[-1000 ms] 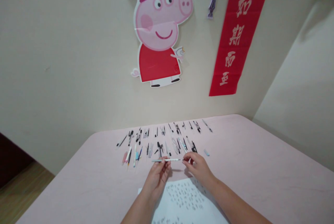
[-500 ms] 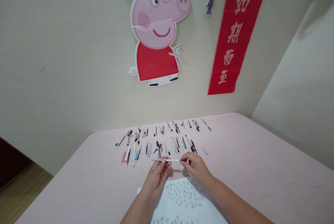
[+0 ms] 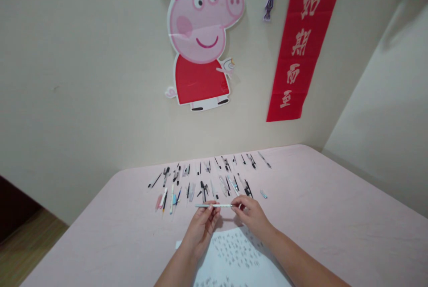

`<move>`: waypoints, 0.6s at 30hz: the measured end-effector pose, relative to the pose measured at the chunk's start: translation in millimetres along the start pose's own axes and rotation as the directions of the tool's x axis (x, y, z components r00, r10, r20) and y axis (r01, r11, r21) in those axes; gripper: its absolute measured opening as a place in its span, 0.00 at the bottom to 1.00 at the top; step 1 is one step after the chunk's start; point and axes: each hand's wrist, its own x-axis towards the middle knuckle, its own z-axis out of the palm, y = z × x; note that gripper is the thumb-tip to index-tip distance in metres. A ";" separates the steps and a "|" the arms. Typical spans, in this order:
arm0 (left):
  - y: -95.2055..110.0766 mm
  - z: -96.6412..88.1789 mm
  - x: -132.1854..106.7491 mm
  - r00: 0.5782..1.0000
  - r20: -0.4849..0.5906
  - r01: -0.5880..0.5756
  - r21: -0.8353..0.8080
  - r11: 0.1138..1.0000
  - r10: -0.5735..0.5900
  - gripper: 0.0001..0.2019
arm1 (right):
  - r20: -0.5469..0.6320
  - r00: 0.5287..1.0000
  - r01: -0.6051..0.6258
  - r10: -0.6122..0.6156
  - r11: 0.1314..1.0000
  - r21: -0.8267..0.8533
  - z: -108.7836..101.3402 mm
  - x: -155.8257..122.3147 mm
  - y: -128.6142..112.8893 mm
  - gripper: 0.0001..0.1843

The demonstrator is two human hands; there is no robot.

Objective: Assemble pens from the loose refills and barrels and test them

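A slim pen [image 3: 223,205] with a grey left part and a white right part lies level between my two hands, above the table. My left hand [image 3: 203,225] pinches its grey part between thumb and fingers. The fingertips of my right hand [image 3: 251,215] are closed on its dark right end. Just beyond the hands, pens and pen parts [image 3: 203,191] lie in rows, several of them taken apart. Below the hands is a white sheet of paper [image 3: 239,255] covered with handwriting, partly hidden by my forearms.
The table has a pale pink cover [image 3: 110,224] and its far edge meets the wall. A small light-blue piece [image 3: 264,194] lies to the right of the rows. On the wall hang a cartoon pig cutout [image 3: 202,77] and a red banner [image 3: 301,55].
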 end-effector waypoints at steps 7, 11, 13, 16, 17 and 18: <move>1.6 1.4 -2.3 0.999 0.033 0.000 0.043 0.999 -0.001 0.04 | 0.016 1.000 -0.006 0.006 1.000 -0.001 -0.9 -0.5 0.4 0.06; 0.8 0.3 -1.7 0.999 0.049 0.000 0.053 0.999 -0.002 0.03 | 0.028 0.999 0.016 -0.015 0.999 -0.041 -1.5 -1.2 2.7 0.09; 0.0 -0.4 -1.5 0.998 0.058 0.003 0.051 0.999 -0.006 0.03 | 0.035 0.999 0.037 -0.034 0.997 -0.072 -1.5 -1.8 4.4 0.12; -1.3 -1.1 -0.8 0.998 0.067 0.000 0.054 0.999 -0.004 0.04 | 0.058 0.998 0.036 -0.033 0.997 -0.064 -1.0 -2.7 6.8 0.15; -1.6 -1.1 -0.5 0.998 0.067 -0.004 0.056 0.998 0.000 0.03 | 0.062 0.998 0.022 -0.019 0.999 -0.046 -0.6 -3.0 7.2 0.14; -1.8 -1.0 0.0 0.998 0.063 -0.008 0.056 0.998 0.005 0.03 | 0.061 0.998 0.004 -0.002 1.000 -0.029 -0.3 -3.2 7.5 0.11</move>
